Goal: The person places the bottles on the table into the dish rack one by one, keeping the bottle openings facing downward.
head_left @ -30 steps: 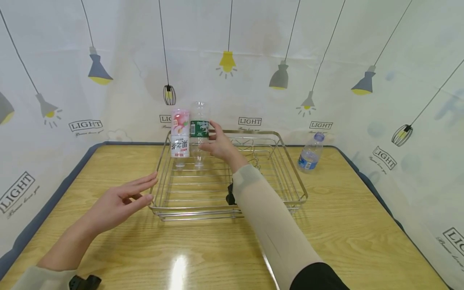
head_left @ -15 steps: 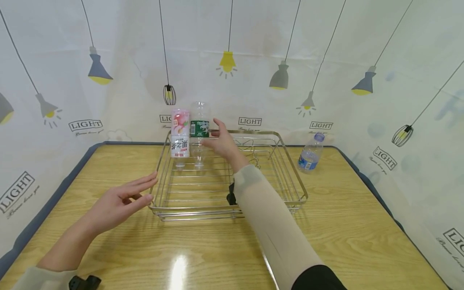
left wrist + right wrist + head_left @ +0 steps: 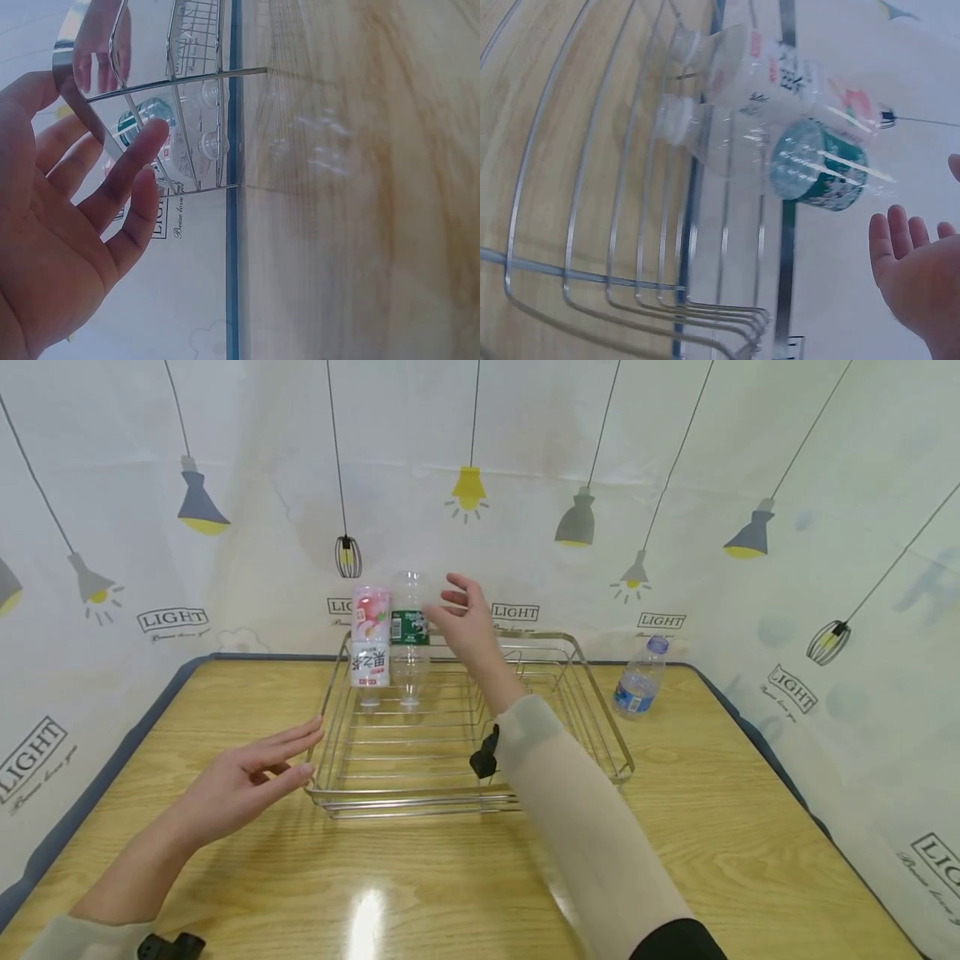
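Two plastic bottles stand upside down, side by side, at the back left of a metal wire rack (image 3: 420,792). One is clear with a green label (image 3: 410,627); the other wears a pink and white peach-print label (image 3: 371,639). Their caps point down, as the right wrist view shows with a white bottle cap (image 3: 679,120). My right hand (image 3: 467,625) is raised just right of the green-labelled bottle, fingers loose and holding nothing. At the rack's left side my left hand (image 3: 238,781) lies with fingertips at the rim; in the left wrist view its fingers (image 3: 124,172) are extended.
A small bottle with a blue label and purplish cap (image 3: 641,677) stands upright on the wooden table (image 3: 720,810), right of the rack. A white curtain printed with hanging lamps (image 3: 517,435) encloses the table's back and sides.
My right hand has drawn off the green-labelled bottle, moving up and slightly right. Both bottles keep their places in the rack. My left hand remains at the rim.
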`<state>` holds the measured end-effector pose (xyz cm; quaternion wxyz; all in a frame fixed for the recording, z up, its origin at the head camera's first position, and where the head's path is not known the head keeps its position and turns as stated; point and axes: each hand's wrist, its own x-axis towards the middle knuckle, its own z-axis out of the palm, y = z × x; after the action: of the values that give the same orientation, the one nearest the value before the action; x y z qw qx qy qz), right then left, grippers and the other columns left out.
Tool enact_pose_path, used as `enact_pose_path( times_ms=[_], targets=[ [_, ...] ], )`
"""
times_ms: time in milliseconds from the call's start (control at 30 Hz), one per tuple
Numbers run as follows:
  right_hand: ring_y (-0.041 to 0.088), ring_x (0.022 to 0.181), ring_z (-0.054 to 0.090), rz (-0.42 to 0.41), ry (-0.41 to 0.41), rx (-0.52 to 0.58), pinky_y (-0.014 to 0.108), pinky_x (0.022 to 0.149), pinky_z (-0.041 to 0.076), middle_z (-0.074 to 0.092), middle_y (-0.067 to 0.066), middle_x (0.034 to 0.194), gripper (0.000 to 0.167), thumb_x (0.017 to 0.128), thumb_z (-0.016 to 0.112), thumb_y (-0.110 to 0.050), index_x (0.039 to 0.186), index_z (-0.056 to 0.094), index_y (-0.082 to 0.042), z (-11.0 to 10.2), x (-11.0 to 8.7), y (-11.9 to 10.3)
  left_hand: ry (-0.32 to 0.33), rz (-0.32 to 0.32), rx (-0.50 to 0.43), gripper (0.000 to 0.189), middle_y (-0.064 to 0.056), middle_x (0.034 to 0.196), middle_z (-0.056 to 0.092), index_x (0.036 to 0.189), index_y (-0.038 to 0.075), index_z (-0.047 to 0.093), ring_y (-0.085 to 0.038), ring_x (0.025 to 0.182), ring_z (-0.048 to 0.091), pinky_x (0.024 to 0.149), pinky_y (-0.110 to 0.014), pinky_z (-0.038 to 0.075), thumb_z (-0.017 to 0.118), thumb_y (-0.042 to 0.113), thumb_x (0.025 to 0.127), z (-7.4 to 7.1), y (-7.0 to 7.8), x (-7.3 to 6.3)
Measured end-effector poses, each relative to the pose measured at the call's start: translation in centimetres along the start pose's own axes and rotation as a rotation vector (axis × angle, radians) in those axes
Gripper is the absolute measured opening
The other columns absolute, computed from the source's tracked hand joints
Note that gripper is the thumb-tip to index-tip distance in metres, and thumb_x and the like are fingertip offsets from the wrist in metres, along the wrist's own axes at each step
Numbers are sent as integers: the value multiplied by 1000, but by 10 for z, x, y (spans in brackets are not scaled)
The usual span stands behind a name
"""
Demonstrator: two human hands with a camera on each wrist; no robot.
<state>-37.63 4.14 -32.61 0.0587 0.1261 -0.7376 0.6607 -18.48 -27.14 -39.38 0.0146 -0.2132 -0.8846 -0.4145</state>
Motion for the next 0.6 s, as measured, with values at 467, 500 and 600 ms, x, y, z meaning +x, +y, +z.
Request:
enact_pose_path(
  times_ms=[467,500,600],
  targets=[
    [28,130,65,-112,-148,0,41,109,58,63,9,147,44,108,71,-21,150,60,-13,-58,-34,-56,-1,-14,1,49,-7,173,47,160,23,59,0,102,71,76,-27,57,67,26,112,-1,0,-1],
    [29,130,66,-120,-157,-11,41,109,58,64,10,147,44,108,71,-21,150,61,-13,-64,-38,-58,-1,-15,3,50,-7,173,47,160,23,59,0,103,71,76,-27,58,68,26,112,-1,0,-1],
    [27,125,67,-130,-174,-40,40,107,59,65,9,144,43,108,70,-19,149,62,-12,-82,-51,-60,1,-17,16,50,-6,173,47,160,24,59,1,103,71,77,-27,58,68,26,111,0,0,-1]
  ],
)
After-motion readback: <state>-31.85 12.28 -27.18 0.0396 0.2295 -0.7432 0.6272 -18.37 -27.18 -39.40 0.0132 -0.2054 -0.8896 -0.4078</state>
